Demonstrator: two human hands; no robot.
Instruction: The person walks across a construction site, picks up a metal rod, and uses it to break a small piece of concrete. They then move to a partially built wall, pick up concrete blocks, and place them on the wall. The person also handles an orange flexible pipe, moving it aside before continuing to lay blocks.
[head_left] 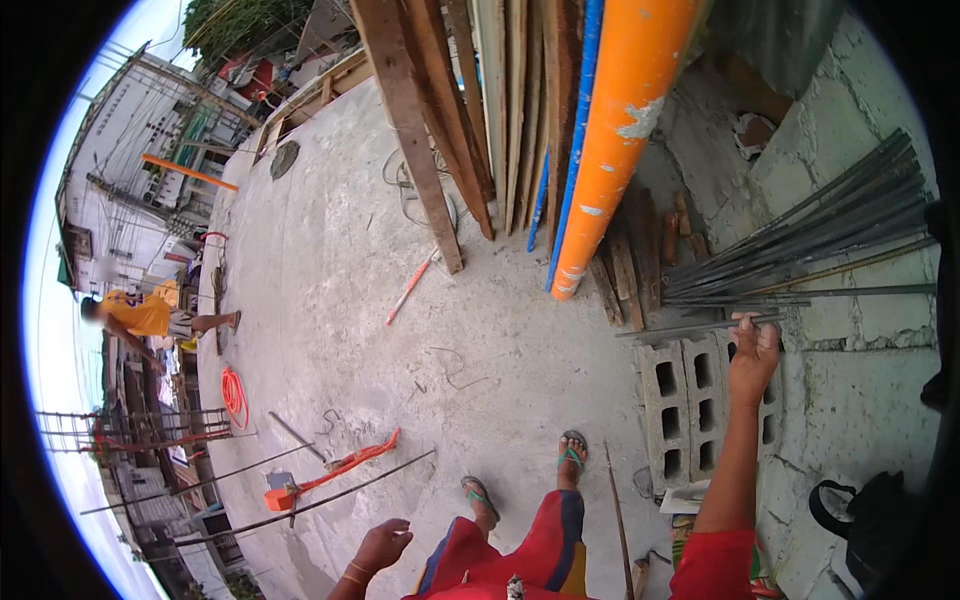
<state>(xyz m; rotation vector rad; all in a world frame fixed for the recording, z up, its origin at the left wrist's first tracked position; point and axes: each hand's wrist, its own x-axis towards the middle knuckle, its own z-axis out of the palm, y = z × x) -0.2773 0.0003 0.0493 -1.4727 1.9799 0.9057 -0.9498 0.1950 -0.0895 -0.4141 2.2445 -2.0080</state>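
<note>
On the right, my raised right hand [752, 358] closes its fingers on a thin grey metal rod [690, 328], above a stack of grey hollow concrete blocks [684, 385]. Beyond it, a bundle of dark metal bars [810, 235] leans along the block wall. My left hand [383, 545] hangs low near my left leg, fingers loosely bent and apart, with nothing in them.
A tall orange pipe [618, 150], blue pipes [577, 140] and wooden planks [418, 150] stand ahead. An orange-headed tool with a red cord [283, 497] and long bars [310, 497] are at left. A person in a yellow shirt [140, 313] is farther off. A black bag [880, 530] hangs at right.
</note>
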